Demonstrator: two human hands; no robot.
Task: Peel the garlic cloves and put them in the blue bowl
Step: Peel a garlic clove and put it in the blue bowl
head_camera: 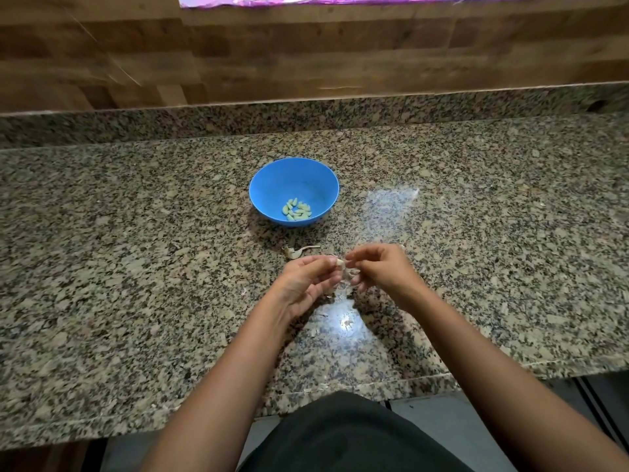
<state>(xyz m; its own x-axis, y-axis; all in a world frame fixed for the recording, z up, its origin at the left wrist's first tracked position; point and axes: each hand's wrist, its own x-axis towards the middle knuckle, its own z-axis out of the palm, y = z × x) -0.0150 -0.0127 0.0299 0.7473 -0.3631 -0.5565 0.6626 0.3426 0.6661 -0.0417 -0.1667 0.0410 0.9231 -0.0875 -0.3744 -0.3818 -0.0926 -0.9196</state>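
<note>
A blue bowl (pixel 269 189) stands on the granite counter with several peeled garlic cloves (pixel 296 210) lying in its bottom. In front of the bowl, both hands meet over the counter. My left hand (pixel 306 286), palm up, pinches a small garlic clove (pixel 340 263) at its fingertips. Against the same clove, my right hand (pixel 377 267) has its fingertips pinching the papery skin. Loose skin hangs between the two hands.
A garlic stem with scraps of peel (pixel 299 251) lies just in front of the bowl. Bits of peel (pixel 347 323) dot the counter below my hands. The granite upstand (pixel 306 114) and a wooden wall close the back; the counter's front edge runs near my body.
</note>
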